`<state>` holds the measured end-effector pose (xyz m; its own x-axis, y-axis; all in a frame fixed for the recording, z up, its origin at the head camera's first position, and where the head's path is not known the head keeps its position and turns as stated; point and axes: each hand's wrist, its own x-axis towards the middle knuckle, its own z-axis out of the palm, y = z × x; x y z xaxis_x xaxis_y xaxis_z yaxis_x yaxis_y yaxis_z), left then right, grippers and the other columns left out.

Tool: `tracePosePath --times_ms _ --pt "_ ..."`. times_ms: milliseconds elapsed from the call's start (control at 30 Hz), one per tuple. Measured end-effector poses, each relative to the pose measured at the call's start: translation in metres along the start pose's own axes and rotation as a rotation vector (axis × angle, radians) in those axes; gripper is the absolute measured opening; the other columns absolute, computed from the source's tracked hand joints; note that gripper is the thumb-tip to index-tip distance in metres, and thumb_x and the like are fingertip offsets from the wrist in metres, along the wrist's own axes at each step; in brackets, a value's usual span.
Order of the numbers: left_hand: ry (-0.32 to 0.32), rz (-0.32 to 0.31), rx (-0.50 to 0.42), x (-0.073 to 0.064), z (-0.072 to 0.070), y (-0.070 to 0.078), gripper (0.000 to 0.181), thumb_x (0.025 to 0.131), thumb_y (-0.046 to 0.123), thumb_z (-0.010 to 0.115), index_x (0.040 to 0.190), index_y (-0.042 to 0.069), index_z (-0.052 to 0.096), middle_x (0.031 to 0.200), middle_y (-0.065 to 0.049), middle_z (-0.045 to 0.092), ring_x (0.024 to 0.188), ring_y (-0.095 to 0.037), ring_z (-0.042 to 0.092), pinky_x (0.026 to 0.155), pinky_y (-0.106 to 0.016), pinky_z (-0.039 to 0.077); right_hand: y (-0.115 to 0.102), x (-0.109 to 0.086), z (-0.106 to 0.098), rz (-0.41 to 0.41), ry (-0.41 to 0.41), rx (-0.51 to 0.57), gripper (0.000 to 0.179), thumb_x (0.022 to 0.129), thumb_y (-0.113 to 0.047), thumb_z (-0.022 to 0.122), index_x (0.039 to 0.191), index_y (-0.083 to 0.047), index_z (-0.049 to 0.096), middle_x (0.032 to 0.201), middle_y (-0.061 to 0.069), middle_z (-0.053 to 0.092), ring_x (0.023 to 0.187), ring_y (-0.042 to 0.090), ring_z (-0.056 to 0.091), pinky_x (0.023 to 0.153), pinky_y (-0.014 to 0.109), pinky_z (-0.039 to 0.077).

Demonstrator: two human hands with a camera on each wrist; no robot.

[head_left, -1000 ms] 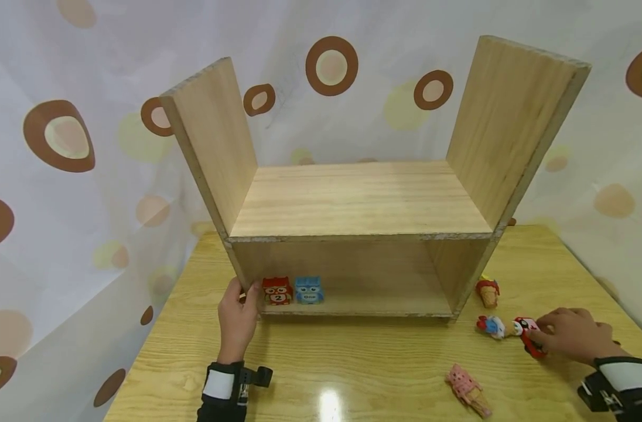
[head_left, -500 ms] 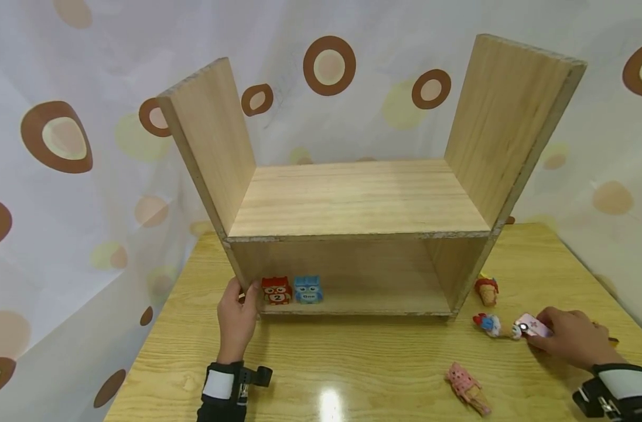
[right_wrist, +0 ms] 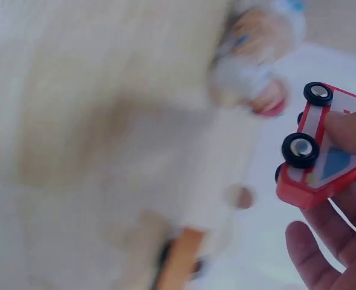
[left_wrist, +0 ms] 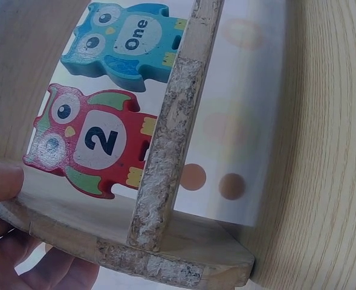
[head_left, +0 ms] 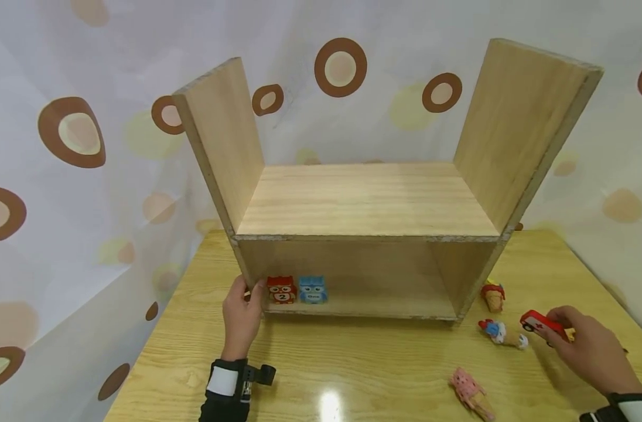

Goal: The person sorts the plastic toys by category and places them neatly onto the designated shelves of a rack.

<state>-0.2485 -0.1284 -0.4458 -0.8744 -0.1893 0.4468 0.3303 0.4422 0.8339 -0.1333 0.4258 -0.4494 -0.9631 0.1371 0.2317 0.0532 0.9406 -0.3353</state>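
Observation:
My left hand [head_left: 242,316] grips the left side panel of a wooden shelf [head_left: 368,199], thumb on the inside and fingers on the outside. Beside the thumb, on the lower level, stand a red owl block [left_wrist: 99,142] marked 2 and a blue owl block [left_wrist: 122,45] marked One. Over the right of the table, my right hand [head_left: 590,349] pinches a red and white toy ambulance [right_wrist: 323,148] with a cross on its side. Its black wheels face away from the palm in the right wrist view.
Right of the shelf lie several ice-cream-cone figures: one by the side panel [head_left: 494,297], a blue and white cone [head_left: 502,335], and a pink cone [head_left: 471,391] nearer the front. A blurred orange thing with dark wheels [right_wrist: 181,257] lies below the right hand.
The toy ambulance has come up off the table in my right hand and turned, its red body now showing. My left hand keeps its grip on the panel. The head view has shifted slightly.

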Motion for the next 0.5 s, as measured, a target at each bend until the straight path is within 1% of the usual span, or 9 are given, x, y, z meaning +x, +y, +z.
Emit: tracePosePath --times_ms 67,133,167,233,300,367,500 --pt "-0.007 -0.002 -0.004 0.0 0.0 0.001 0.028 0.099 0.017 0.06 0.123 0.003 0.064 0.117 -0.017 0.07 0.107 -0.029 0.068 0.081 -0.046 0.058 -0.014 -0.006 -0.005 -0.014 0.039 0.018 0.031 0.088 -0.02 0.075 0.102 0.003 0.06 0.085 0.019 0.069 0.066 0.022 0.059 0.057 0.043 0.049" --pt "-0.01 -0.001 -0.003 0.0 0.0 0.002 0.028 0.099 0.017 0.06 0.124 0.004 0.063 0.117 -0.017 0.07 0.106 -0.028 0.068 0.081 -0.045 0.058 -0.03 -0.012 -0.009 -0.046 0.067 0.041 0.028 0.087 -0.019 0.076 0.103 -0.001 0.061 0.085 0.014 0.07 0.066 0.015 0.06 0.058 0.04 0.051" --pt "-0.009 0.006 -0.002 0.0 0.0 0.002 0.028 0.099 0.017 0.06 0.123 0.003 0.063 0.117 -0.017 0.07 0.106 -0.029 0.068 0.081 -0.045 0.058 -0.039 -0.014 -0.011 -0.072 0.079 0.056 0.026 0.087 -0.018 0.076 0.102 -0.004 0.062 0.084 0.01 0.07 0.066 0.01 0.059 0.058 0.036 0.051" --pt "-0.004 0.014 0.0 0.0 0.0 0.002 0.027 0.099 0.016 0.06 0.123 0.003 0.063 0.116 -0.017 0.07 0.104 -0.029 0.068 0.079 -0.043 0.059 -0.055 -0.018 -0.015 -0.139 0.105 0.069 0.024 0.085 -0.015 0.078 0.102 -0.008 0.063 0.084 0.003 0.069 0.066 -0.001 0.054 0.057 0.028 0.047" --pt "0.003 0.024 0.005 -0.001 0.0 0.001 0.027 0.099 0.016 0.06 0.122 0.002 0.063 0.115 -0.018 0.07 0.103 -0.03 0.068 0.078 -0.041 0.059 -0.071 -0.021 -0.019 -0.21 0.117 0.085 0.025 0.082 -0.012 0.08 0.101 -0.013 0.064 0.085 -0.004 0.066 0.066 -0.007 0.048 0.056 0.023 0.042" --pt "0.008 0.031 0.005 -0.001 0.001 0.0 0.027 0.099 0.015 0.06 0.122 0.001 0.063 0.114 -0.018 0.07 0.102 -0.031 0.069 0.077 -0.04 0.059 -0.086 -0.024 -0.022 -0.289 0.136 0.104 0.03 0.078 -0.008 0.082 0.101 -0.016 0.064 0.085 -0.009 0.063 0.068 -0.009 0.044 0.057 0.02 0.039" --pt "0.012 0.027 0.014 -0.001 0.002 -0.001 0.027 0.1 0.017 0.06 0.121 0.001 0.063 0.113 -0.018 0.07 0.1 -0.032 0.069 0.076 -0.039 0.059 -0.114 -0.026 -0.024 -0.432 0.176 0.14 0.044 0.068 -0.001 0.086 0.101 -0.019 0.065 0.088 -0.012 0.062 0.07 -0.008 0.044 0.057 0.014 0.034"
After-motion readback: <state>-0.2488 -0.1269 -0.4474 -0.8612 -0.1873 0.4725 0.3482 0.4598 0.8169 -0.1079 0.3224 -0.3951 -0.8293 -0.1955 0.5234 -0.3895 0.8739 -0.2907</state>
